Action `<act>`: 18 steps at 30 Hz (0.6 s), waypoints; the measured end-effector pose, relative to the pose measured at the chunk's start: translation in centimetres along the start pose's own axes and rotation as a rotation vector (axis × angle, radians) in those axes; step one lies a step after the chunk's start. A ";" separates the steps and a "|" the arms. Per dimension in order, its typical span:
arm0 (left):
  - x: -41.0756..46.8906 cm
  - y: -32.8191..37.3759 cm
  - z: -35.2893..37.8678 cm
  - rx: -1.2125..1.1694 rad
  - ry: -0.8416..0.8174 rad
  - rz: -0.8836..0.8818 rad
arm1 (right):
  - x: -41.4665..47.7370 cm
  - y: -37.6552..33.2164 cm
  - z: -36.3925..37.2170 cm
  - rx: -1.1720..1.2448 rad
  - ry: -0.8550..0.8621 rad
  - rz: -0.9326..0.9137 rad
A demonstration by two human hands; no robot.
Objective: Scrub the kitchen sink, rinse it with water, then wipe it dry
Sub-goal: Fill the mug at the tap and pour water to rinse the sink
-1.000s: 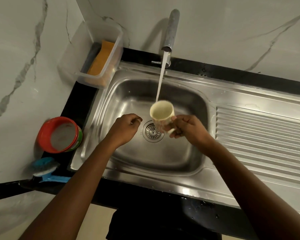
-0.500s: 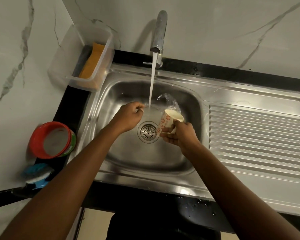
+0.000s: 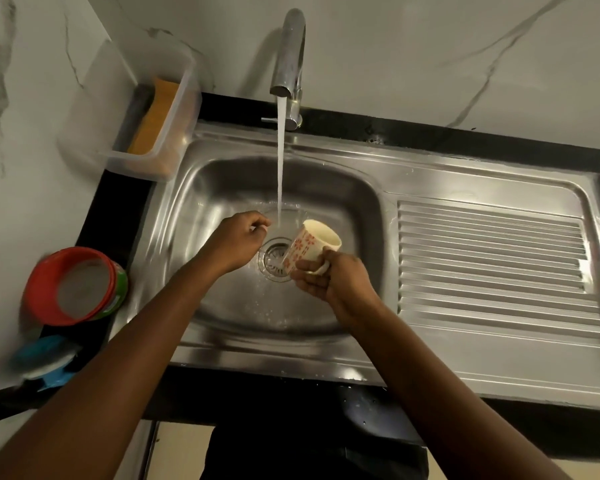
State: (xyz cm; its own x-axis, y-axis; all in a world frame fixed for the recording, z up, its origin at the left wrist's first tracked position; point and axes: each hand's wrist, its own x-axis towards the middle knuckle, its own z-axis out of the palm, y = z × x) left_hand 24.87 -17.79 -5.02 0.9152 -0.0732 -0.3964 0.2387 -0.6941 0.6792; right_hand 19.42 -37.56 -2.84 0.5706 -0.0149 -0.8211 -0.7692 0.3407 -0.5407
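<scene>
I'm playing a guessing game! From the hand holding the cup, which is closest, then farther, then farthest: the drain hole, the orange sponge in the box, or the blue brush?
Counting from the right hand:
1. Drain: just left of that hand, in the basin floor.
2. Orange sponge: back left, standing in the clear box.
3. Blue brush: far left, on the near counter edge.

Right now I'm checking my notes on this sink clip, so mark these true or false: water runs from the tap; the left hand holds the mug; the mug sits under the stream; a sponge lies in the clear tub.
1. Water runs from the chrome tap: true.
2. The left hand holds the cream flowered mug: false, the right hand does.
3. Mug under the stream: false, beside it.
4. An orange sponge lies in the clear plastic tub: true.
</scene>
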 end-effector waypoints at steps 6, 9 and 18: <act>-1.1 -0.8 1.4 -0.011 -0.054 -0.007 | -2.8 0.7 -1.7 0.270 0.082 0.098; -1.7 -1.2 2.6 -0.015 -0.101 -0.016 | -4.8 2.4 -2.6 0.329 0.024 0.186; -6.2 -0.7 6.1 0.026 -0.232 -0.025 | -8.7 -3.2 -6.1 -0.863 0.039 -0.264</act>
State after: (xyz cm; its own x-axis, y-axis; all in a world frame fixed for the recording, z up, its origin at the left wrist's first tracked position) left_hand 17.06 -21.26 -6.84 0.8094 -0.2162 -0.5460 0.2489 -0.7158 0.6525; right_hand 15.14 -44.27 4.91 0.7614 -0.0297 -0.6476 -0.5716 -0.5022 -0.6489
